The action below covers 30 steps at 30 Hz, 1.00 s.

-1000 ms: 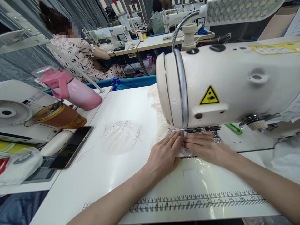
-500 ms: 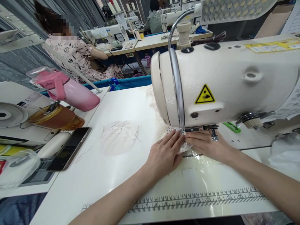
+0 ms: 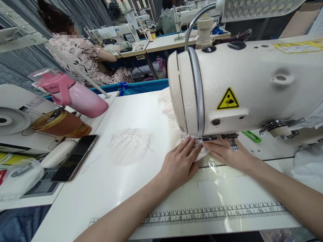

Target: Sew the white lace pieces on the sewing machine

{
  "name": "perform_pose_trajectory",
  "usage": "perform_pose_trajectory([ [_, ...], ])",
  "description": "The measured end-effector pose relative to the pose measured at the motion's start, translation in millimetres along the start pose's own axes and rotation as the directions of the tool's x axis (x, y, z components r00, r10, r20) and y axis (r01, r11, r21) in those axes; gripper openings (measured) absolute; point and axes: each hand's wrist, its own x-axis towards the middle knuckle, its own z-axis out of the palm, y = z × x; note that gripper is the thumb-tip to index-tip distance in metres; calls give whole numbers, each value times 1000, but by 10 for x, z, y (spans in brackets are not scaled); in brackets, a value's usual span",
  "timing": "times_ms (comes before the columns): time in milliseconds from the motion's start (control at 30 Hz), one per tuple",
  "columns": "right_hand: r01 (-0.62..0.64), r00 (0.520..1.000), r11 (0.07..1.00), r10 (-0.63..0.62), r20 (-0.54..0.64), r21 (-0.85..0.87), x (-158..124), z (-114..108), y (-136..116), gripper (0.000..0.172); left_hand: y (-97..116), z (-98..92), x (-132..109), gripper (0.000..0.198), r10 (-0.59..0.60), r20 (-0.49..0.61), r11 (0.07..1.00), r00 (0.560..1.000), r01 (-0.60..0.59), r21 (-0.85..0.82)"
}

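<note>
My left hand point(image 3: 180, 161) lies palm down on a piece of off-white lace fabric point(image 3: 203, 154), its fingers stretched out toward the needle area. My right hand point(image 3: 224, 151) rests on the right side of the same lace, its fingers extended leftward and partly hidden under the machine's attachments. Above both hands is the head of a white sewing machine point(image 3: 209, 90). Its metal presser parts point(image 3: 219, 137) sit just over the fingertips. More of the lace spreads behind my left hand, partly covered by the machine head.
A round sheer lace piece point(image 3: 130, 146) with loose threads lies left on the table. Further left are a phone point(image 3: 75, 158), an amber cup point(image 3: 62, 123) and a pink bottle point(image 3: 83, 99). A green tool point(image 3: 251, 136) lies beneath the machine arm. Another person point(image 3: 78, 53) sits beyond.
The view has shifted slightly, so the machine appears a little further right. Both hands stay at the lace near the needle, and slightly more of its front edge shows between them.
</note>
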Motion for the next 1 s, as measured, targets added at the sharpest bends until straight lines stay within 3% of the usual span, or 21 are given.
perform_pose_trajectory([
  [200, 0, 1000, 999, 0, -19, 34, 23, 24, 9, 33, -16, 14, 4, 39, 9, -18, 1000, 1000, -9, -15],
  [400, -17, 1000, 998, 18, 17, -60, 66, -29, -58, 28, -5, 7, -7, 25, 177, -102, 984, 979, -179, -1],
  [733, 179, 977, 956, -145, 154, -232, 73, 19, -92, 33, -31, -46, -7, 22, 95, -94, 995, 991, -94, 9],
  [867, 181, 978, 959, -153, 140, -217, 109, 42, -134, 26, -21, -40, -8, 21, 56, -84, 998, 995, -57, -6],
  [1000, 179, 982, 963, -163, 94, -203, 110, 59, -164, 15, 10, -37, -3, 16, 43, -204, 998, 978, -52, -38],
])
